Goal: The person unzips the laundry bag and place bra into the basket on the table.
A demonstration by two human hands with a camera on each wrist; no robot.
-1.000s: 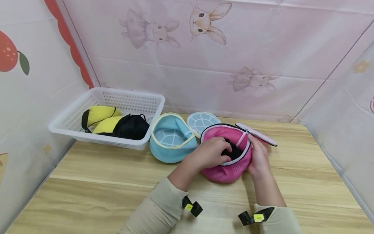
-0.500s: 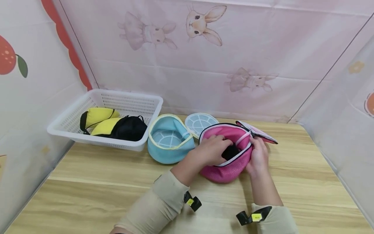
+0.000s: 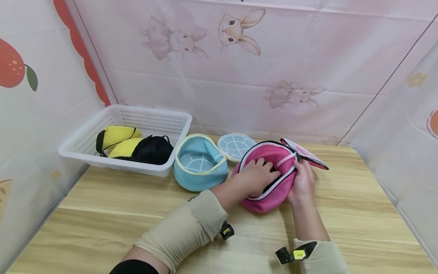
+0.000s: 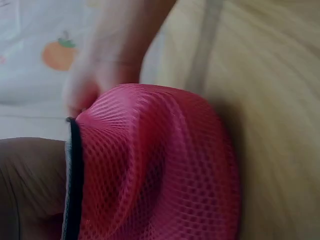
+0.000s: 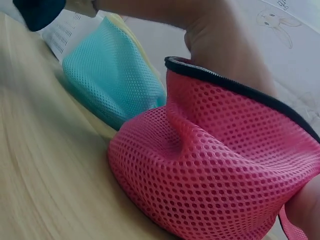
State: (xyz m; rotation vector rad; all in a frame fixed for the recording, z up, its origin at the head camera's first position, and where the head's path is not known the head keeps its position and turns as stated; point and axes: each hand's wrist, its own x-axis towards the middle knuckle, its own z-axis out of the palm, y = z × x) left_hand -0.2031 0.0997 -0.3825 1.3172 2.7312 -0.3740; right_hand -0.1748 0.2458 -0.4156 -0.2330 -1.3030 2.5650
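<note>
A pink mesh laundry bag (image 3: 263,205) stands on the table with its round mouth unzipped and its lid flap (image 3: 306,153) tipped back to the right. My left hand (image 3: 258,177) reaches down into it, over a black cloth item (image 3: 269,186); its fingertips are hidden inside. On the right side, my right hand (image 3: 302,182) grips the bag's wall by the zipped rim, near the hinge of the flap. Both wrist views show the mesh wall close up, creased and bulging; in the right wrist view the left wrist passes over the dark zipper (image 5: 240,92).
Left of the pink bag is a light blue mesh bag (image 3: 202,182), unzipped, its round lid (image 3: 236,146) lying behind. A white plastic basket (image 3: 154,114) at the back left holds yellow and black cupped garments (image 3: 152,150) with thin straps. Printed curtains surround the wooden table (image 3: 137,201).
My left hand has moved deeper into the pink bag and now covers more of the black item. The bag's mouth has shifted slightly, while the right hand keeps its hold on the side.
</note>
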